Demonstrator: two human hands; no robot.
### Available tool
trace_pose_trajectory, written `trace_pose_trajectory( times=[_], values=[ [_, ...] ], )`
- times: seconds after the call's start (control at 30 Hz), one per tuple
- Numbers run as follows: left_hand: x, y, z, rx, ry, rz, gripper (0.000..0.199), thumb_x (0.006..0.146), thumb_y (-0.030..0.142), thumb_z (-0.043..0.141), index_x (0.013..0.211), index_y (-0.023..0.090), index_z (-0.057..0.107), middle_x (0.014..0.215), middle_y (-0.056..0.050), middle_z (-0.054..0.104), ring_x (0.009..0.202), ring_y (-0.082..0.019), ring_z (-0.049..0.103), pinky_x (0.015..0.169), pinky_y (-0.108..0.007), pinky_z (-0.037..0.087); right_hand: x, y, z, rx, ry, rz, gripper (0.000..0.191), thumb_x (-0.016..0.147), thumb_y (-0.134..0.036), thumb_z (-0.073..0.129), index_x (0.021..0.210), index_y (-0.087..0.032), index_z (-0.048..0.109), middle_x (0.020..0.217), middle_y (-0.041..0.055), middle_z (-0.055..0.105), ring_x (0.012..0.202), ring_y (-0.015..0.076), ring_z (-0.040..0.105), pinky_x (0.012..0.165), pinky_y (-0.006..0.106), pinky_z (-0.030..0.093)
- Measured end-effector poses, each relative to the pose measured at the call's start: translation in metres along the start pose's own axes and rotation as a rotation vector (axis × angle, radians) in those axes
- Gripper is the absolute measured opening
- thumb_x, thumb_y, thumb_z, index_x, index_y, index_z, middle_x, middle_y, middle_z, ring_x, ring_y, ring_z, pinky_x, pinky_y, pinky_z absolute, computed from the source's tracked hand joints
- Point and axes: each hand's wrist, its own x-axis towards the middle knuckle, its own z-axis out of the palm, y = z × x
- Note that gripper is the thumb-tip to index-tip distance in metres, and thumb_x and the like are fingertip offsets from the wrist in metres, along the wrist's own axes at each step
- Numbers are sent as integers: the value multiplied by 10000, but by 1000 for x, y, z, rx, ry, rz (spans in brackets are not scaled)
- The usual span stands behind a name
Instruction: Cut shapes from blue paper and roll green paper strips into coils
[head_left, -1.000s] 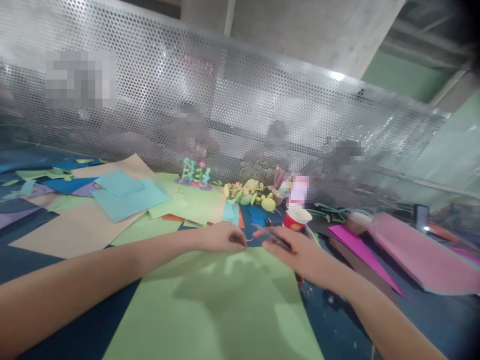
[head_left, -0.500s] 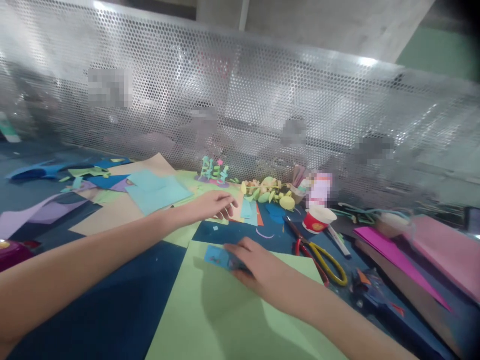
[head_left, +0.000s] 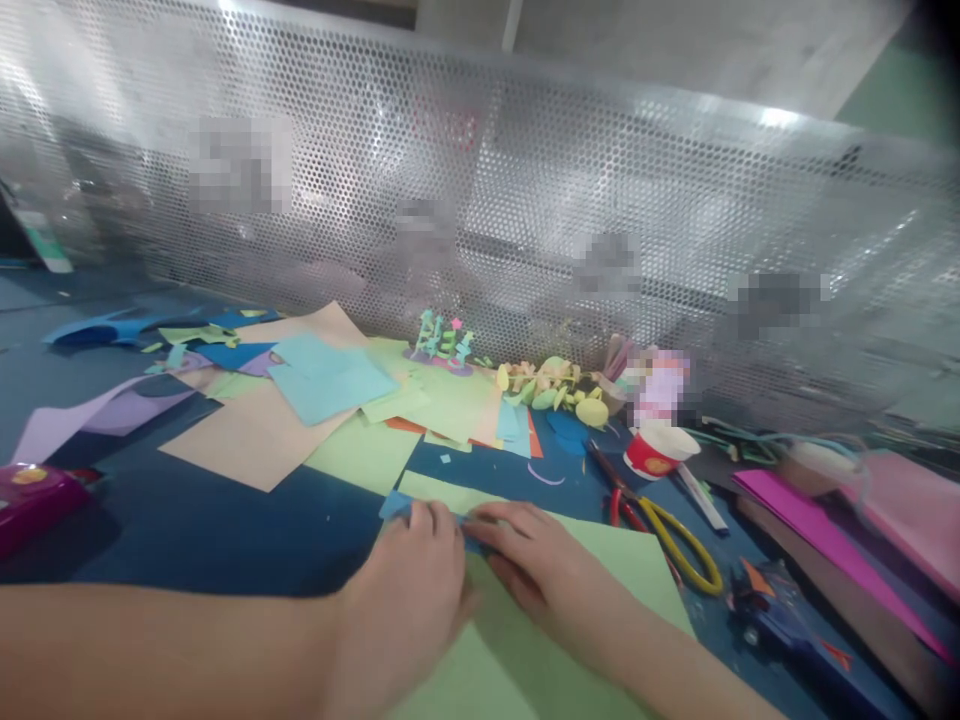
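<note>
A flat blue strip with faint printed marks [head_left: 395,505], perhaps a ruler, lies across the upper part of a light green sheet of paper [head_left: 600,580]. My left hand [head_left: 420,570] has its fingers curled down over the strip's left part. From the other side, my right hand [head_left: 536,555] is closed on the strip's right part, thumb below and fingers above. Both hands rest low on the sheet, with their fingertips close together. Most of the strip is hidden under the fingers.
Yellow-and-red-handled scissors [head_left: 675,540], a red-and-white paper cup [head_left: 656,452] and a dark blue tool [head_left: 787,625] lie to the right. Coloured paper sheets [head_left: 330,375] spread at the back left. A magenta tape dispenser [head_left: 41,505] sits at the left edge. A perforated metal screen [head_left: 510,200] stands behind.
My left hand has come back from above the papers at the far side, down to the blue strip. My right hand stays on the strip. The view has shifted slightly.
</note>
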Motion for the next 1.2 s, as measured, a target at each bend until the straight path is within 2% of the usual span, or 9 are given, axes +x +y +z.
trace_pose_trajectory(
  times=[0.07, 0.17, 0.37, 0.5, 0.63, 0.83, 0.93, 1.1, 1.2],
  values=[
    [-11, 13, 2, 7, -67, 11, 598, 877, 459, 404, 1256, 11, 522, 1255, -299, 515, 1129, -419, 512, 803, -468, 486, -10, 1, 2, 10, 11, -11, 348, 908, -151, 429, 1230, -214, 547, 1268, 81, 537, 1158, 200, 470, 997, 390, 397],
    [-20, 23, 3, -16, -109, 61, 746, 854, 580, 363, 1298, -9, 475, 1266, -316, 497, 1144, -424, 507, 823, -461, 494, -23, 0, 3, 26, 11, -21, 353, 893, -141, 442, 1215, -233, 552, 1287, 79, 523, 1186, 199, 456, 1004, 399, 396],
    [-13, 15, 1, -87, 58, 132, 684, 859, 592, 341, 1259, 74, 538, 1267, -259, 528, 1158, -419, 497, 839, -496, 478, -30, 1, 3, 112, 46, -18, 398, 856, -122, 494, 1238, -234, 519, 1296, 60, 523, 1206, 161, 446, 1040, 335, 365],
    [14, -12, 9, -132, 233, 86, 511, 921, 453, 332, 1227, 109, 553, 1277, -206, 538, 1199, -359, 471, 916, -485, 422, -29, 2, 1, 111, 93, -58, 335, 876, -151, 503, 1199, -232, 533, 1194, 49, 591, 1094, 153, 516, 973, 306, 413],
    [35, -33, 21, -138, 273, 147, 271, 889, 146, 412, 1080, 155, 604, 1089, -125, 636, 1032, -260, 569, 888, -405, 416, -28, 2, 1, 29, 101, -65, 290, 898, -139, 452, 1161, -221, 543, 1096, 57, 623, 987, 173, 546, 882, 325, 460],
    [36, -37, 22, -242, 307, 139, 230, 824, 77, 442, 963, 159, 606, 929, -85, 618, 937, -226, 565, 871, -357, 396, -32, 3, -7, 2, 45, 25, 493, 754, -24, 437, 1211, -194, 507, 1116, 90, 577, 1035, 206, 516, 894, 361, 453],
    [36, -44, 12, -431, 240, 120, 234, 819, 109, 419, 924, 175, 617, 904, -61, 611, 907, -204, 565, 811, -309, 417, -36, 3, -12, 11, -20, 99, 610, 670, 2, 430, 1240, -203, 493, 1160, 77, 555, 1076, 207, 492, 946, 368, 419],
    [46, -72, -7, -716, -65, 113, 181, 752, 276, 520, 842, 188, 650, 791, -21, 622, 724, -171, 570, 623, -244, 406, -39, 3, -15, 46, -39, 153, 599, 617, 39, 400, 1149, -202, 532, 1089, 73, 540, 1069, 213, 483, 989, 417, 372],
    [54, -91, -6, -897, -207, 163, 258, 751, 396, 577, 876, 190, 670, 828, -21, 668, 746, -169, 595, 631, -226, 414, -40, 3, -16, 72, -35, 187, 561, 598, 58, 404, 1077, -194, 550, 1042, 71, 513, 1042, 203, 495, 969, 401, 388]
  ],
)
